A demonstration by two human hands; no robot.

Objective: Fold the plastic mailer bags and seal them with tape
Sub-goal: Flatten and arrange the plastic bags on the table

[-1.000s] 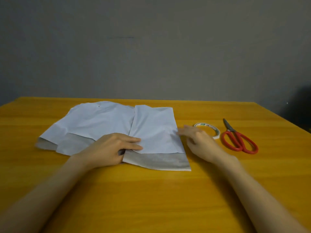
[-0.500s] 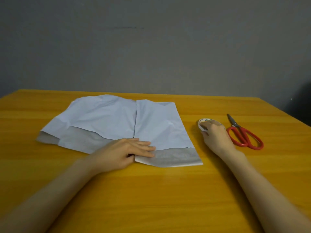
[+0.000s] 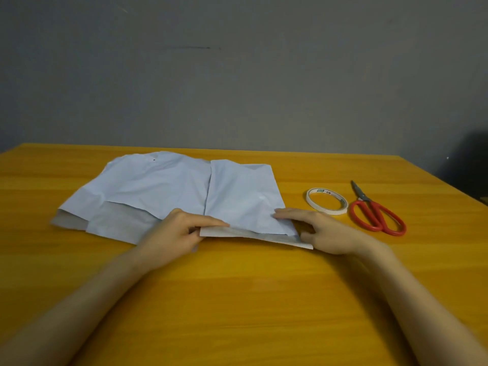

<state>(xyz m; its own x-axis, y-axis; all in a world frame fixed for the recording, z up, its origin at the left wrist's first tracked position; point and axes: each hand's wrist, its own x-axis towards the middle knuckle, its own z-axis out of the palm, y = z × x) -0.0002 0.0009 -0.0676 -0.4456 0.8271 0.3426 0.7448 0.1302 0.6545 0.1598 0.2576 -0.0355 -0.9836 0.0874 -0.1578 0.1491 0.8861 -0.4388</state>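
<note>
Hands fold a white plastic mailer bag (image 3: 243, 191) lying on a yellow wooden table (image 3: 237, 299): the left hand (image 3: 179, 233) pinches the near-left corner of the bag's grey flap between thumb and fingers, and the right hand (image 3: 327, 233) pinches the near-right corner, fingers laid on top. The flap's near edge is raised off the table between them. A second mailer bag (image 3: 142, 188) lies against its left side. A tape roll (image 3: 326, 192) and red scissors (image 3: 365, 198) lie beyond the right hand

Pale blue-white mailer bags (image 3: 163, 191), white tape roll (image 3: 327, 201), red-handled scissors (image 3: 375, 213), orange-yellow table (image 3: 250, 299), grey wall (image 3: 237, 75)
</note>
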